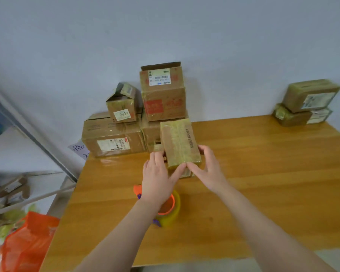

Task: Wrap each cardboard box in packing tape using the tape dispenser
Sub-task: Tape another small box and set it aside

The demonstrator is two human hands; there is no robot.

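A small brown cardboard box [180, 142], already glossy with yellowish tape, is held over the wooden table [263, 173] toward its far edge. The left hand [157, 173] and right hand [208, 167] both grip its near end. The orange tape dispenser with a yellow roll [175, 210] lies toward the near edge, under the left wrist. Two taped boxes [308, 101] sit stacked at the far right corner. The brown box pile [163, 95] at the far left corner, one with flaps open, likely remains to be wrapped.

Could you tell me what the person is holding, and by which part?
The small taped box, in both hands: left hand on its left side, right hand on its right side, thumbs at its near edge.
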